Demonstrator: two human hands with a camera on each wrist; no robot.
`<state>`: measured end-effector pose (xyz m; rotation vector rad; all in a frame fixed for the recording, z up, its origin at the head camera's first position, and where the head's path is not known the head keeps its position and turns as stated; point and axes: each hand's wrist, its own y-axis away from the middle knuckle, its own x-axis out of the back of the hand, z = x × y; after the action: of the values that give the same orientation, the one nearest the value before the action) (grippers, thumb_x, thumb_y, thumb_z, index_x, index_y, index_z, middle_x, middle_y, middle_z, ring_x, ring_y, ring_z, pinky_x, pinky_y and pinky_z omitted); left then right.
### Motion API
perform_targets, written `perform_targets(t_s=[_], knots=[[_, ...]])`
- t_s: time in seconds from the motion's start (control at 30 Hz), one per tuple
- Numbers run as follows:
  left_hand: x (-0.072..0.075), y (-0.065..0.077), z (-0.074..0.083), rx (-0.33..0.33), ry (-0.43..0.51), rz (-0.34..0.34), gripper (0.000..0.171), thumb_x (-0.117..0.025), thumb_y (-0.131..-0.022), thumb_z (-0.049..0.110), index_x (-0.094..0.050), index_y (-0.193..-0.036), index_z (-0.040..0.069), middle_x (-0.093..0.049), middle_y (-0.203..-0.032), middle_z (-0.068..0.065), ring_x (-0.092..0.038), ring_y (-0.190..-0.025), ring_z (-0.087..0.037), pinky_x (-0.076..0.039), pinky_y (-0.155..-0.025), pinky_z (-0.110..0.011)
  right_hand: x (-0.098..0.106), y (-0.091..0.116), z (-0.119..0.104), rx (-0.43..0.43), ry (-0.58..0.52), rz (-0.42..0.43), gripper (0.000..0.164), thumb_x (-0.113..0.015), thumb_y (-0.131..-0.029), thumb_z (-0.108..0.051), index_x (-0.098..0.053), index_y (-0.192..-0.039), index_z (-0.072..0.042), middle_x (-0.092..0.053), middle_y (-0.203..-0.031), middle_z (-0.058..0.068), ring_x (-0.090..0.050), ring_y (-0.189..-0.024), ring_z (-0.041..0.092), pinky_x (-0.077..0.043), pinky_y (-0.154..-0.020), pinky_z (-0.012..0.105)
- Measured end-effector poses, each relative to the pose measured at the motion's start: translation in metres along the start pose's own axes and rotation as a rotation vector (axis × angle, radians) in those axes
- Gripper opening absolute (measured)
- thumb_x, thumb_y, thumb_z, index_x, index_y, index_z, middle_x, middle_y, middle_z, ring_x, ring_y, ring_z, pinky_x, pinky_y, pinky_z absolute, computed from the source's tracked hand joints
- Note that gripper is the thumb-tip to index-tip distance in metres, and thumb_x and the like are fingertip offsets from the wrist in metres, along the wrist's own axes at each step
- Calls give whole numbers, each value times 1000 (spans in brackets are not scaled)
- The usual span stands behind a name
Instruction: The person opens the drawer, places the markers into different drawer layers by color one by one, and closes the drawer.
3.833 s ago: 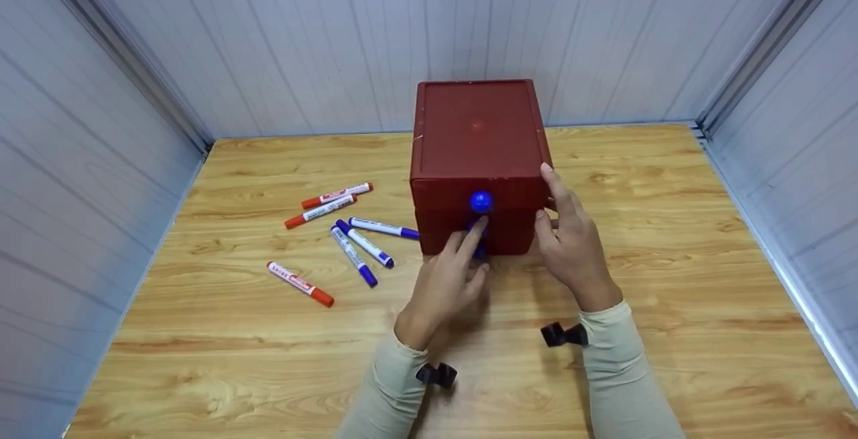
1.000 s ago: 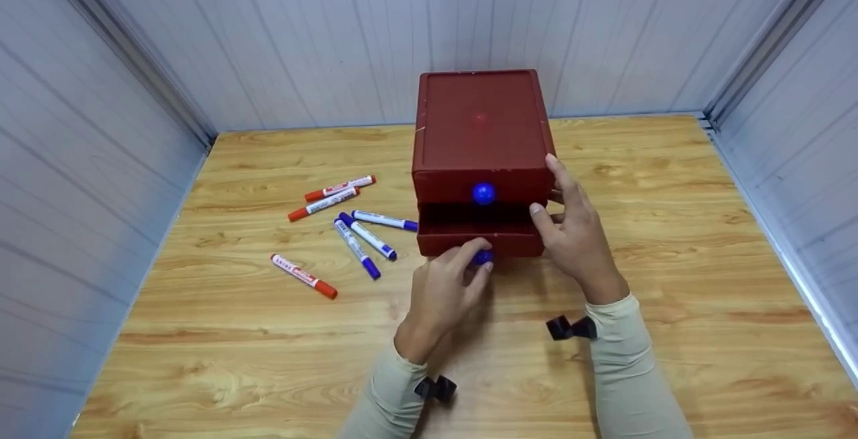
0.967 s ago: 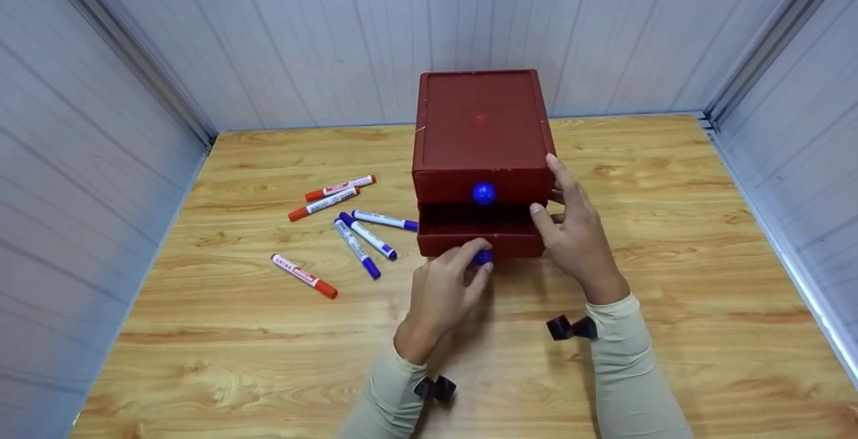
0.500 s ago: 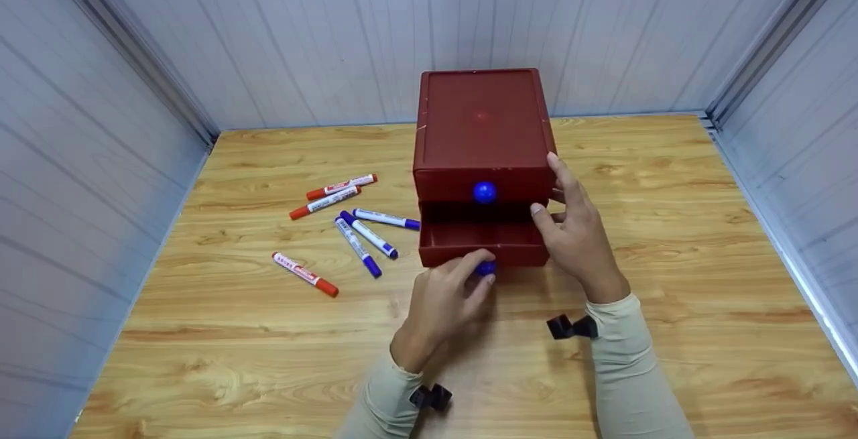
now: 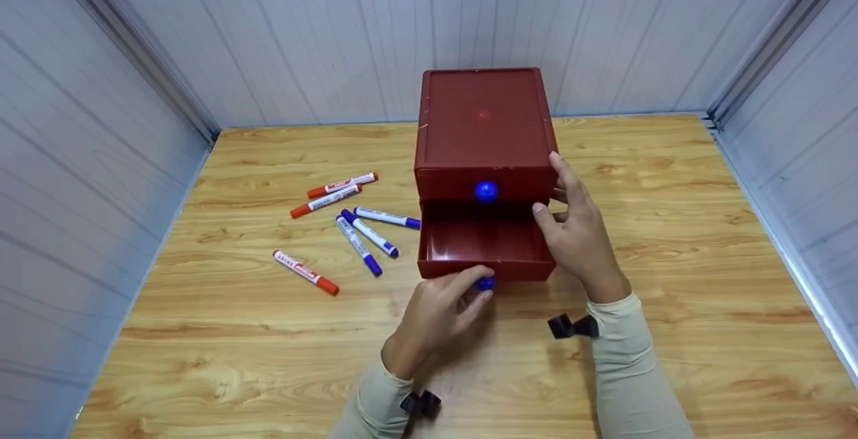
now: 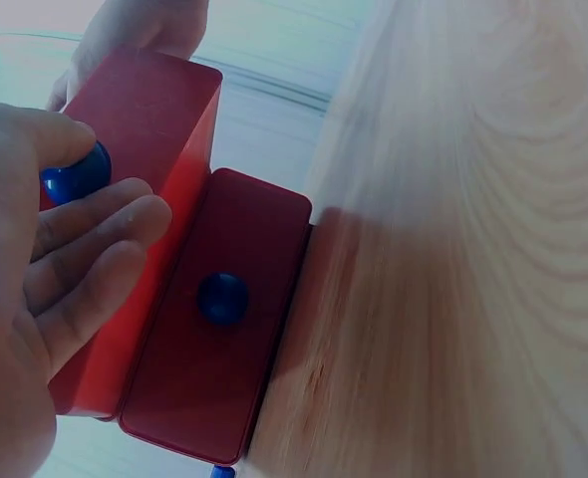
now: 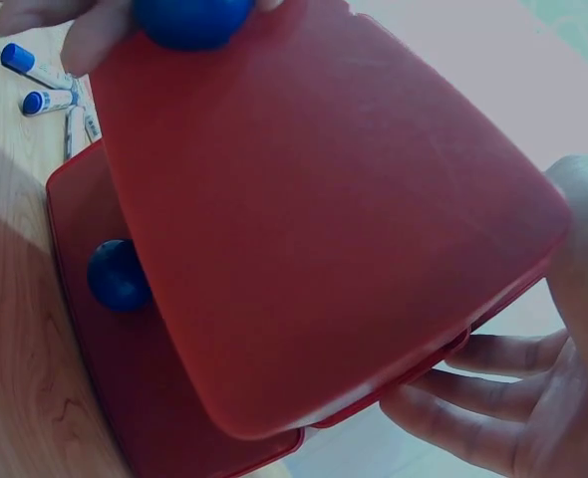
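Observation:
A dark red cabinet of drawers (image 5: 482, 117) stands upright near the back wall. Its middle drawer (image 5: 486, 270) is pulled well out, and part of the inside shows. My left hand (image 5: 436, 311) pinches that drawer's round blue knob (image 6: 78, 177) between thumb and index finger, the other fingers extended beneath it. Above, the top drawer's blue knob (image 5: 486, 191) sits on a closed front. In the left wrist view, the bottom drawer (image 6: 214, 378) is closed. My right hand (image 5: 580, 244) rests along the cabinet's right side, fingers fairly straight, thumb at the front edge.
Left of the cabinet, several markers lie on the wooden table (image 5: 221, 345): red-capped ones, such as a red marker (image 5: 305, 272) in front, and a group of blue-capped ones, including a blue marker (image 5: 358, 244). White panel walls (image 5: 308, 37) enclose the table.
The middle drawer, closed at first, has come out towards me with my left hand on its knob, further in each frame. My right hand stays at the cabinet's side.

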<state>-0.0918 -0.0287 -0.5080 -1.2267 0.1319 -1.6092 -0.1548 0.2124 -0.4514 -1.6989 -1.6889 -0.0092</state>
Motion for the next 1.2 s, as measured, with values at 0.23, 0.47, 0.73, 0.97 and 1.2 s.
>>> perform_targets(t_s=[0.23,0.47,0.73,0.97,1.2], knots=[[2,4,3,-58,-3,-34,28,-71,-95,20,-67,-121,11,-71,-89,2,-59,-66,-6,-52,-64,-20,0,0,0,-7,-1,2,75,-61,-98,-8,-25,-160,-31,-45,-147,9,-56,-120,26,-57,-81,45],[4,8,8,-74,-6,-50,29,-71,-94,22,-66,-121,13,-73,-96,1,-64,-68,-10,-55,-68,-25,-1,-1,1,-20,-14,8,75,-61,-97,-7,-26,-159,-33,-48,-143,10,-57,-119,26,-57,-81,47],[6,12,12,-124,-54,-75,26,-69,-95,21,-64,-119,13,-68,-87,4,-56,-65,-5,-50,-59,-23,0,0,1,-10,-17,6,75,-60,-98,-7,-26,-159,-31,-47,-144,10,-56,-120,25,-56,-82,45],[11,17,18,-111,-25,-119,28,-68,-96,22,-63,-122,13,-70,-91,2,-60,-68,-6,-53,-66,-22,0,-1,2,-8,-12,7,75,-61,-97,-7,-25,-160,-30,-46,-145,9,-56,-120,25,-56,-82,46],[12,22,17,-159,-29,-74,30,-68,-96,23,-64,-123,12,-71,-93,1,-63,-70,-5,-53,-68,-20,-1,0,1,-14,-10,3,76,-61,-97,-7,-24,-160,-31,-45,-146,10,-56,-120,26,-56,-82,47]])
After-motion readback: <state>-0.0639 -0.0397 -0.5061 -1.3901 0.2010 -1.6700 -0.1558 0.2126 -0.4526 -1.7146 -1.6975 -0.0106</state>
